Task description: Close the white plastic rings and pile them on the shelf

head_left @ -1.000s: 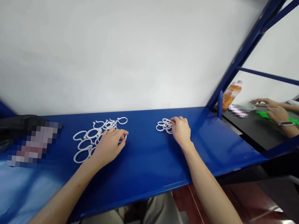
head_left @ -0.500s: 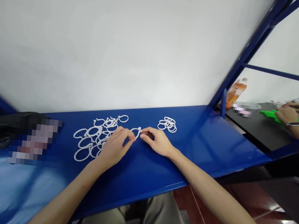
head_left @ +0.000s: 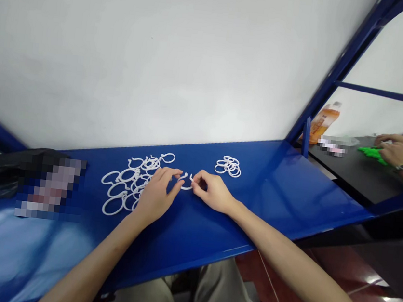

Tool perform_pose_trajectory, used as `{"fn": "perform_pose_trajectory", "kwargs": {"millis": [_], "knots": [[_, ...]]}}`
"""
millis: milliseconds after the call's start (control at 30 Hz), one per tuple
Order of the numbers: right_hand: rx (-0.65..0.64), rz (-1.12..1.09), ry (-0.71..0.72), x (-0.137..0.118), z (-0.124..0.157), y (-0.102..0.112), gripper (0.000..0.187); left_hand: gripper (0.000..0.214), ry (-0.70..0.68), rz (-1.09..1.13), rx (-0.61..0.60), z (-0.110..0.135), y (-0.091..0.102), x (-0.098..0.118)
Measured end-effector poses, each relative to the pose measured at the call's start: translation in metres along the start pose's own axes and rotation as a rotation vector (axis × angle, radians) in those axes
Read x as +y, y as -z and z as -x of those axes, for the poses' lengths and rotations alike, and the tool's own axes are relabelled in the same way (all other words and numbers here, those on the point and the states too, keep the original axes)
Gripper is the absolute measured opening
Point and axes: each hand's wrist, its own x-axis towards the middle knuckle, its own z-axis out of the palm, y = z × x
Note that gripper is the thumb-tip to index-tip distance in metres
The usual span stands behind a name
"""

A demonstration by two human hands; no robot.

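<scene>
A thin white plastic ring (head_left: 185,188) with its two ends apart at the top is held between my hands, just over the blue table. My left hand (head_left: 158,190) has its thumb and fingertips at the ring's left side. On the opposite side, my right hand (head_left: 211,189) pinches the ring between thumb and fingers. Left of my left hand lies a loose heap of similar white rings (head_left: 113,206), several with open ends; the hand covers part of it. A smaller cluster of white rings (head_left: 228,165) rests beyond my right hand.
The blue table (head_left: 257,176) meets a white wall. A black plastic bag (head_left: 10,168) and a blurred-out packet (head_left: 52,187) lie at left. Blue metal posts (head_left: 336,74) rise at right. Beyond them, another person's hands (head_left: 398,151) are over green pieces, near an orange drink bottle (head_left: 324,124).
The ring's ends, close together before, now stand apart with a gap at the top. My right fingers have shifted down its side. The view has turned slightly.
</scene>
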Motion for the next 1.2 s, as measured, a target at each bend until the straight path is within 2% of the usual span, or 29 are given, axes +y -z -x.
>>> {"fn": "perform_pose_trajectory", "kwargs": {"millis": [133, 233, 433, 567, 667, 767, 900, 1033, 1100, 1200], "knots": [[0.007, 0.044, 0.039, -0.001, 0.0, 0.001, 0.007, 0.029, 0.08, 0.084, -0.196, 0.001, 0.0, 0.001], [0.045, -0.004, 0.051, -0.002, 0.0, 0.0, 0.01, 0.034, 0.131, 0.161, -0.27, 0.001, 0.001, 0.005], [0.041, 0.096, 0.151, 0.0, 0.0, -0.001, 0.013, 0.048, 0.232, 0.344, -0.275, -0.001, 0.003, 0.006], [-0.012, 0.134, 0.238, 0.001, 0.001, 0.001, 0.016, 0.035, 0.311, 0.484, -0.284, -0.003, 0.006, 0.006], [-0.065, 0.148, 0.261, 0.0, 0.003, 0.001, 0.018, 0.025, 0.295, 0.531, -0.245, -0.003, 0.01, 0.008], [-0.085, 0.174, 0.283, -0.002, 0.006, 0.0, 0.018, 0.02, 0.252, 0.495, -0.23, -0.003, 0.013, 0.007], [-0.085, 0.213, 0.302, -0.001, 0.007, -0.004, 0.018, 0.018, 0.251, 0.458, -0.277, -0.003, 0.013, 0.003], [-0.044, 0.298, 0.256, 0.004, 0.001, 0.0, 0.017, 0.019, 0.234, 0.384, -0.227, -0.006, 0.009, 0.003], [0.014, 0.419, 0.182, 0.008, -0.003, 0.011, 0.017, 0.024, 0.165, 0.248, -0.156, -0.006, 0.008, 0.001], [0.167, 0.643, -0.048, 0.015, -0.006, 0.035, 0.018, 0.029, 0.025, -0.019, -0.063, -0.007, 0.008, -0.008]]}}
